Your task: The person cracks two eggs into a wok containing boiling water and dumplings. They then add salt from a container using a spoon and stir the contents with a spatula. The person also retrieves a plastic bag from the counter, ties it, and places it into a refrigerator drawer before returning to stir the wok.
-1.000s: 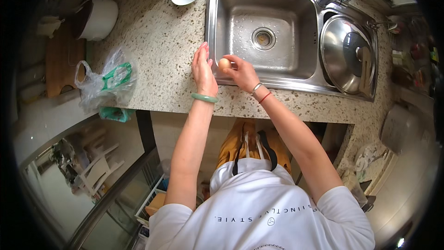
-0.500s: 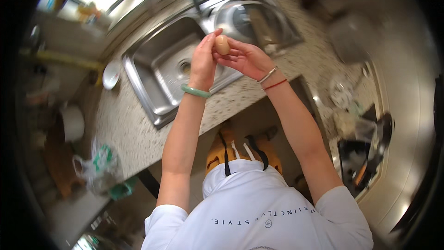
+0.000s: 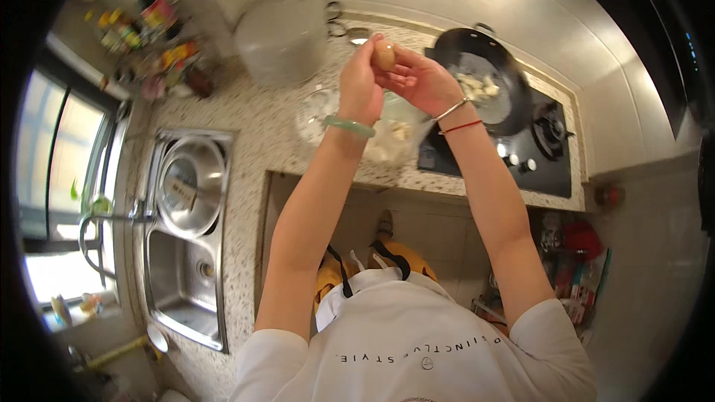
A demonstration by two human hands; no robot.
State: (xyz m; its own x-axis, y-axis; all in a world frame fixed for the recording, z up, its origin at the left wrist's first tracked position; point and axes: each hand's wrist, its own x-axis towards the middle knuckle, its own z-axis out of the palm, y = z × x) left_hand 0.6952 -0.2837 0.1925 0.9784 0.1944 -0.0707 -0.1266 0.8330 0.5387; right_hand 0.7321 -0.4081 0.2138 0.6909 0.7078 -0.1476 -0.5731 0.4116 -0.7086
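A brown egg (image 3: 384, 55) is held up between my two hands above the counter. My left hand (image 3: 360, 88), with a green bangle at its wrist, is closed along the egg's left side. From the right, my right hand (image 3: 426, 83) meets it with its fingers curled against and under the egg. Behind my right hand, a black wok (image 3: 514, 93) sits on the stove with several pale pieces in it. Below the hands, partly covered by my left arm, a clear plastic bag (image 3: 391, 145) with pale contents lies on the counter.
On the left is a steel double sink (image 3: 182, 275), with a steel basin (image 3: 212, 205) in one bowl and a curved faucet (image 3: 88, 242) beside it. A large greyish container (image 3: 279, 37) and bottles (image 3: 156, 15) stand farther back. The black gas stove (image 3: 547, 175) is at the right.
I have turned right, from facing the sink to facing the counter beside the stove. The egg stays between both hands. The sink is now at my left and the wok has come into view.
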